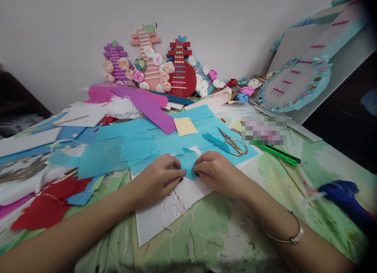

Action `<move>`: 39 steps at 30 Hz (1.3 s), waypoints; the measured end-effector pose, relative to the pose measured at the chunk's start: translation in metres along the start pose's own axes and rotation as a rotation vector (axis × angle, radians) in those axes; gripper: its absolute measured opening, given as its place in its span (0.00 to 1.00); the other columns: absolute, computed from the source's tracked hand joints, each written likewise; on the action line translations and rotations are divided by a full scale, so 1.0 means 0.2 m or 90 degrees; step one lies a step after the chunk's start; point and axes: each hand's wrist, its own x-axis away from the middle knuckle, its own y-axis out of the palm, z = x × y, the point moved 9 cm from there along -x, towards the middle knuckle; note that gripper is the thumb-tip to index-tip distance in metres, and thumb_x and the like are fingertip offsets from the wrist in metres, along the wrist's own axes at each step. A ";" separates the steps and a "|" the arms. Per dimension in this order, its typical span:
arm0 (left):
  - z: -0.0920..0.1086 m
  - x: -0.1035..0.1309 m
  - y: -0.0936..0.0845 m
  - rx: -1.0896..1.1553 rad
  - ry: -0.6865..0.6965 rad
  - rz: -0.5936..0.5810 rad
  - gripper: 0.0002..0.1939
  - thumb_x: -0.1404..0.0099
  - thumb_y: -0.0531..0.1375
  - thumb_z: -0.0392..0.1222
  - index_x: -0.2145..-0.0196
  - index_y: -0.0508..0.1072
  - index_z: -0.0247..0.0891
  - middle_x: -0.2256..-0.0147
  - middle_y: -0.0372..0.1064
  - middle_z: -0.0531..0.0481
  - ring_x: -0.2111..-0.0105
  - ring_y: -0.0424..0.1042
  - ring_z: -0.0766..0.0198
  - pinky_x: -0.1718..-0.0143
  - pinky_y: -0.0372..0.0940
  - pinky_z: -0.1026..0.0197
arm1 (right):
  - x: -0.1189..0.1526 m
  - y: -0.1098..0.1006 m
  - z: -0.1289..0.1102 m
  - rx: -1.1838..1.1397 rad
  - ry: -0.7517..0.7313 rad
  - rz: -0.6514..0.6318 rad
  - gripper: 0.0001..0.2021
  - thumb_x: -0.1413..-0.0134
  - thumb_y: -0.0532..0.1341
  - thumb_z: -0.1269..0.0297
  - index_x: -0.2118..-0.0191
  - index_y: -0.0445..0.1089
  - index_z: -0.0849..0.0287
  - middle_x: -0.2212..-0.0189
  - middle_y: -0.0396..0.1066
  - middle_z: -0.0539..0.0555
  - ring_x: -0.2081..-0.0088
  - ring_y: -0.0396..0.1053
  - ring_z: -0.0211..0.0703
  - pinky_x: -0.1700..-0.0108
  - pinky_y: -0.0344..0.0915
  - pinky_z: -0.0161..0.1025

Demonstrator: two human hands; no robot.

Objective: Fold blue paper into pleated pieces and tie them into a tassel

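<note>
A small piece of light-blue crepe paper (188, 163) is pinched between both hands over a white sheet (153, 226). My left hand (160, 178) grips its left edge with thumb and fingers. On the opposite edge, my right hand (216, 173) is closed, a bracelet (296, 235) farther up that arm. Under and behind the hands spread larger sheets of blue crepe paper (165, 139). Gold-handled scissors (232, 141) lie on them to the right, beside a narrow folded blue strip (216, 142). Whitish strands mark the white sheet below my left hand.
Paper-flower-trimmed toy lutes in purple (118, 66), pink (147, 49) and red (182, 76) lean on the wall. A pale-blue lute (300, 80) stands right. Nearby are white string (123, 108), a green cutter (279, 153), a dark-blue tool (344, 194) and red scraps (53, 202).
</note>
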 end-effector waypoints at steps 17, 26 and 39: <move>0.04 -0.02 -0.02 -0.074 0.048 -0.030 0.12 0.38 0.54 0.33 0.63 0.77 0.39 0.63 0.66 0.43 0.62 0.64 0.56 0.61 0.63 0.52 | 0.00 0.02 -0.05 -0.013 0.016 -0.063 0.11 0.50 0.60 0.74 0.65 0.78 0.54 0.61 0.68 0.58 0.56 0.61 0.49 0.53 0.61 0.48; -0.04 -0.01 -0.10 -0.024 0.002 0.053 0.08 0.42 0.55 0.30 0.72 0.74 0.35 0.67 0.70 0.45 0.64 0.66 0.58 0.61 0.63 0.53 | 0.01 0.02 -0.01 0.015 0.104 -0.085 0.12 0.50 0.62 0.74 0.65 0.78 0.48 0.54 0.64 0.59 0.49 0.57 0.55 0.51 0.58 0.55; -0.04 -0.02 -0.06 0.040 0.014 0.099 0.07 0.36 0.55 0.31 0.69 0.73 0.35 0.68 0.72 0.47 0.65 0.68 0.63 0.63 0.65 0.59 | -0.03 0.00 -0.03 0.002 0.009 0.031 0.11 0.49 0.62 0.71 0.58 0.72 0.60 0.59 0.70 0.59 0.56 0.63 0.48 0.56 0.61 0.47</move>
